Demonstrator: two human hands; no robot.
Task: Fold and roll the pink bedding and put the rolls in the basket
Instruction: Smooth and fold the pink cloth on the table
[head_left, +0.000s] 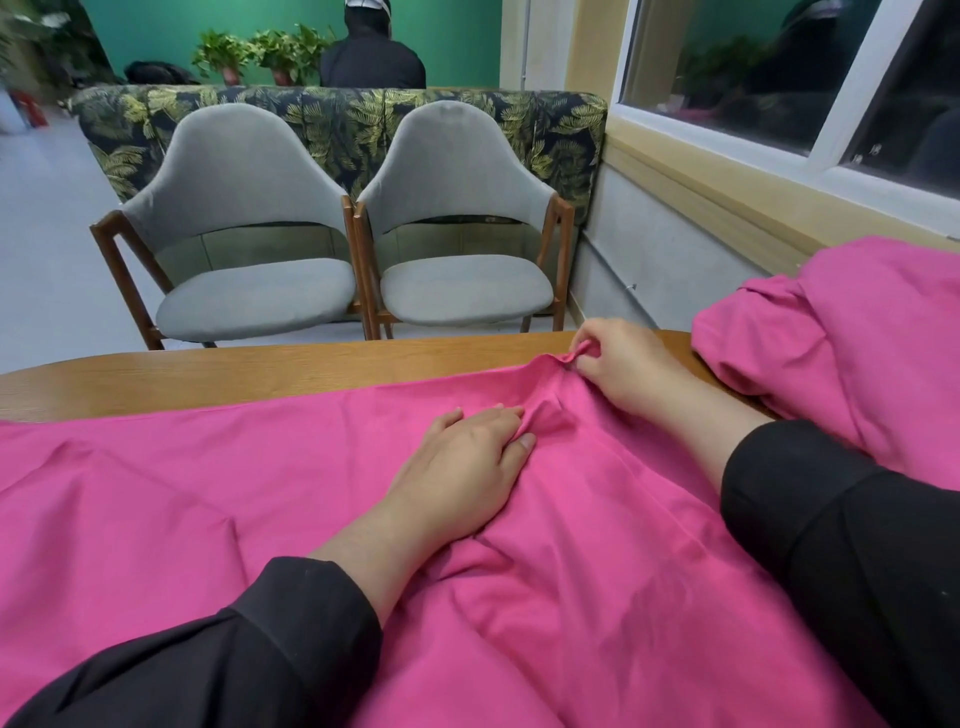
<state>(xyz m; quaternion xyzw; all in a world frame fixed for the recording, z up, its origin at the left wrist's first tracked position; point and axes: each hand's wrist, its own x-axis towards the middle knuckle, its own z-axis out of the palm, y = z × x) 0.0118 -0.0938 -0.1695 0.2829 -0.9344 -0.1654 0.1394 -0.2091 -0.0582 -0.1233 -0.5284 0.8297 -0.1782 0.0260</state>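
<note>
While the sheet (260, 467) is lying on the surface (260, 371), hands are working it.
Left hand (467, 457) is pressing flat, released; right hand (628, 369) is pinching its edge.

A pink sheet (208, 493) is lying spread over the near part of the table, covering it from the left edge across to the right, with soft creases running through it. Its far edge is bunching into a small peak at the right. A second heap of pink bedding (857, 353) is sitting crumpled at the table's far right, beside the sheet.
</note>
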